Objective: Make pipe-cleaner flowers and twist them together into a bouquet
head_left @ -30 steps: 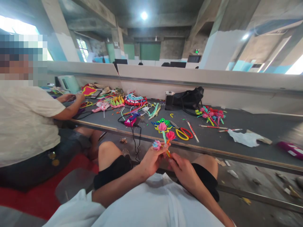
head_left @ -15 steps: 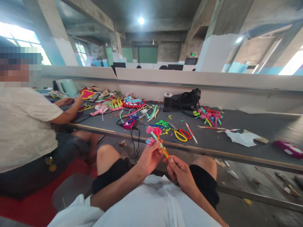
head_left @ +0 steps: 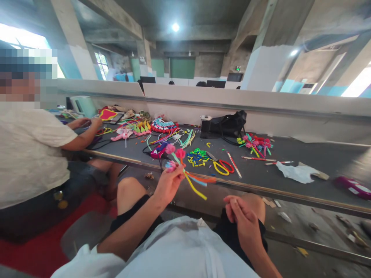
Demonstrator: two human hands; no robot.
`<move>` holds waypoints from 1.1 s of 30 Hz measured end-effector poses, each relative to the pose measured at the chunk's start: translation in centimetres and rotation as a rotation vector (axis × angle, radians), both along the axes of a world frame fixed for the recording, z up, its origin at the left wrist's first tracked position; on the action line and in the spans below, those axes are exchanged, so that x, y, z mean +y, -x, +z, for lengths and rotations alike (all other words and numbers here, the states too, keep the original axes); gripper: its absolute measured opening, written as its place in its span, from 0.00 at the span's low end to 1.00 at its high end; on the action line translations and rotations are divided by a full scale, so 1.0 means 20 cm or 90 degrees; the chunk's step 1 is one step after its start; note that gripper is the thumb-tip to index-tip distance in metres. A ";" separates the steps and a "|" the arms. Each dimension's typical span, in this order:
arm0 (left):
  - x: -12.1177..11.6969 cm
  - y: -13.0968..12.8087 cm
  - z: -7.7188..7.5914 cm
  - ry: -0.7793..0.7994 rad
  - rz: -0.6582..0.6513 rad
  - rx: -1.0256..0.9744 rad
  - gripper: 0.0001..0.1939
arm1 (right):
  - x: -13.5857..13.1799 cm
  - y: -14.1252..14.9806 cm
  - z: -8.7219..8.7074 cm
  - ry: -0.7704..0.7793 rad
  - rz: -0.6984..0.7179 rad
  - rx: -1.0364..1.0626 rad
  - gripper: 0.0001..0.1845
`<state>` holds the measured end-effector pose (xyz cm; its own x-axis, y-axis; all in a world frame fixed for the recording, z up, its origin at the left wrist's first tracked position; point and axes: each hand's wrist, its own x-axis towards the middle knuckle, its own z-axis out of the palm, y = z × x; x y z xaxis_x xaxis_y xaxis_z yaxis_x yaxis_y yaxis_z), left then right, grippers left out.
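Observation:
My left hand (head_left: 169,184) pinches a small bunch of pipe-cleaner flowers (head_left: 175,155) just above the table's front edge. The bunch has two pink heads, a blue-and-pink head and a pale green stem. Below the fingers its yellow, light blue and orange stems fan out to the right; the orange one is blurred. My right hand (head_left: 242,216) is apart from the bunch, over my right thigh. Its fingers are curled together and nothing shows in them. Scissors with red and yellow handles (head_left: 222,166) lie beyond the bunch, beside a pile of cut pipe-cleaner bits (head_left: 198,156).
More pipe-cleaner flowers (head_left: 256,143) lie near a black bag (head_left: 227,124). Pens (head_left: 234,165) and white tissue (head_left: 297,170) are on the right of the table (head_left: 301,148). At left a co-worker (head_left: 31,154) handles something beside loose pipe cleaners and a kettle (head_left: 84,106).
My right hand has let go of the stems and moved right and down. My left hand has carried the bunch to the left, and the stems have spread apart.

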<state>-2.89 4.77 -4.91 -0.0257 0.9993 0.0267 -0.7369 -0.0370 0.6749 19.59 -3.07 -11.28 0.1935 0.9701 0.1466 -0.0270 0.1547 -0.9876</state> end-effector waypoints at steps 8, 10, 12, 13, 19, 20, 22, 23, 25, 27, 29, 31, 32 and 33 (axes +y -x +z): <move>-0.17 -0.17 -0.17 0.014 -0.101 0.226 0.13 | 0.11 0.22 0.07 -0.183 0.061 -0.364 0.14; -0.17 -0.17 -0.18 0.027 -0.115 0.221 0.15 | 0.11 0.28 0.05 -0.143 0.092 -0.329 0.13; -0.17 -0.17 -0.19 0.059 -0.116 0.194 0.14 | 0.11 0.31 0.04 -0.115 0.110 -0.289 0.17; -0.17 -0.16 -0.19 0.079 -0.119 0.173 0.14 | 0.11 0.31 0.04 -0.112 0.116 -0.274 0.18; -0.18 -0.18 -0.17 0.101 -0.141 0.059 0.14 | 0.09 0.32 0.06 -0.130 0.060 -0.195 0.17; -0.18 -0.19 -0.16 0.095 -0.138 0.047 0.13 | 0.09 0.33 0.06 -0.130 0.043 -0.189 0.17; -0.16 -0.20 -0.16 0.086 -0.122 0.031 0.13 | 0.12 0.35 0.06 -0.133 0.018 -0.185 0.17; -0.14 -0.20 -0.17 0.084 -0.112 0.028 0.13 | 0.14 0.35 0.06 -0.135 0.006 -0.184 0.17; -0.08 -0.21 -0.18 0.081 -0.092 0.025 0.14 | 0.20 0.36 0.05 -0.141 -0.019 -0.185 0.18; 0.01 -0.22 -0.18 0.078 -0.083 0.024 0.14 | 0.29 0.36 0.04 -0.142 -0.036 -0.188 0.19; 0.11 -0.23 -0.18 0.074 -0.079 0.035 0.15 | 0.38 0.35 0.04 -0.140 -0.043 -0.189 0.20; 0.22 -0.24 -0.17 0.051 -0.085 0.043 0.14 | 0.49 0.34 0.05 -0.139 -0.043 -0.188 0.20; 0.27 -0.24 -0.16 0.038 -0.092 0.043 0.14 | 0.53 0.33 0.05 -0.138 -0.042 -0.185 0.20; 0.32 -0.25 -0.15 0.027 -0.103 0.041 0.13 | 0.58 0.32 0.05 -0.137 -0.041 -0.181 0.20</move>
